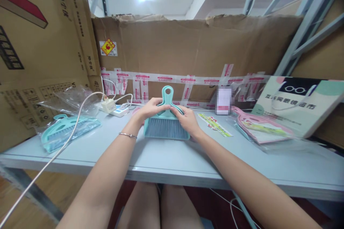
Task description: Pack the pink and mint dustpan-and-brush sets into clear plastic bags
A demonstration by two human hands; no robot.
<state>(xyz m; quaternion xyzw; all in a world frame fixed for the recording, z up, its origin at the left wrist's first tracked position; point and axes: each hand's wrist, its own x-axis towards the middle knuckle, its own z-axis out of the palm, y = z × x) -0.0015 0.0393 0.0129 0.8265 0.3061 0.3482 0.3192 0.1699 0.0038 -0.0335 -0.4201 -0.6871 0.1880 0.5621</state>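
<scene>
Between my two hands stands a teal dustpan and brush set [167,123], held above the middle of the grey table [161,157]. Its looped handle points up, and the dark bristles face me. My left hand [152,108], with a bracelet at the wrist, is closed on the left side near the base of the handle. On the opposite side my right hand [187,118] grips it too, and both thumbs meet at the front. A printed yellow-green card strip [215,125] lies on the table to the right of my right hand.
Another teal dustpan set [70,130] in clear plastic lies left, with a white cable [77,114] across it. A charger on a power strip [118,110] sits behind. At right are a phone [224,101], a wrapped pink dustpan [264,127] and a printed box [298,105]. Cardboard [188,46] walls the back.
</scene>
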